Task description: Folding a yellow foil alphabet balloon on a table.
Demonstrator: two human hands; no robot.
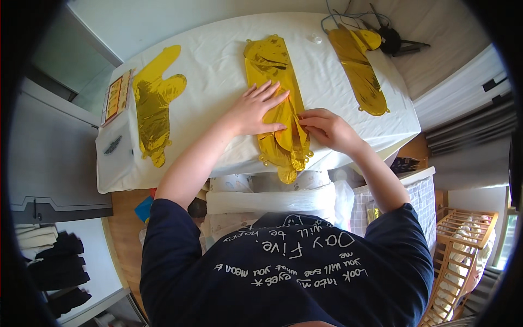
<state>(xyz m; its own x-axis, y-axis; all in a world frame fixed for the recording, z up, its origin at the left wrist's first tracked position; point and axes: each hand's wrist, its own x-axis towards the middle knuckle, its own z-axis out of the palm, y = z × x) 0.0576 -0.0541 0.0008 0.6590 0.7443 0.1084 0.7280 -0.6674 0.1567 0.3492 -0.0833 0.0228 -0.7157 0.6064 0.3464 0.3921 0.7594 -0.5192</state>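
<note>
A flat gold foil balloon [286, 90] lies lengthwise in front of me, its near end reaching over the table's front edge. My left hand [260, 109] rests on it with the fingers spread, palm down. At the balloon's right edge, my right hand [324, 128] pinches the foil between thumb and fingers. The foil is creased and folded near my hands. Another gold foil balloon [152, 98] lies flat on the left, and a third gold foil balloon [359, 76] on the right. Both are out of my hands' touch.
A white cloth [212, 71] covers the table. At the left edge lie a printed card [116, 98] and a clear plastic bag [115, 144]. Back right stands a black device with prongs [389, 41] beside a blue cord [354, 22]. A wooden crib [463, 245] is at the lower right.
</note>
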